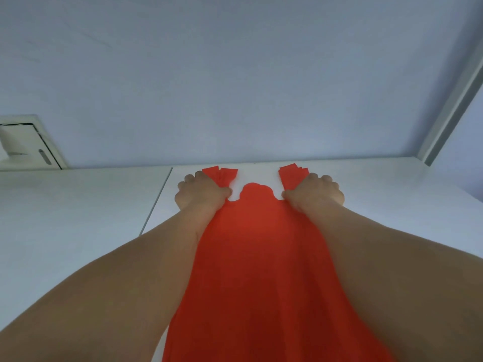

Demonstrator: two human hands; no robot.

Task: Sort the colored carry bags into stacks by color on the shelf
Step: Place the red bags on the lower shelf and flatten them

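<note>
Reaching forward with both arms, you press a red bag [261,244] flat on the white shelf [366,194]. Your left hand [202,193] is curled over the bag's left handle strap, fingers bent down and thumb pinched in against the edge of the plastic, so it is closed on the bag. Your right hand [315,192] does the same on the right handle strap, knuckles up, thumb tucked toward the bag's middle, gripping the plastic.

Beyond your left hand the end of the left handle [220,175] sticks out as a fan of red layers lying on the shelf; beyond your right hand the right handle [292,175] shows the same stepped edges, which suggests more than one bag lies there, though you cannot count them. Between the two handles the bag's rounded tab [256,190] lies flat against the white surface.

From the handles the bag's body runs back toward you between your forearms and out of the bottom of the view, its lower part in shadow.

To the left of the bag a thin seam [156,199] divides the shelf top into two panels. Behind the bag rises a plain pale wall [235,87], and far to the bag's left a white door with a handle [26,145] shows at the edge.
</note>
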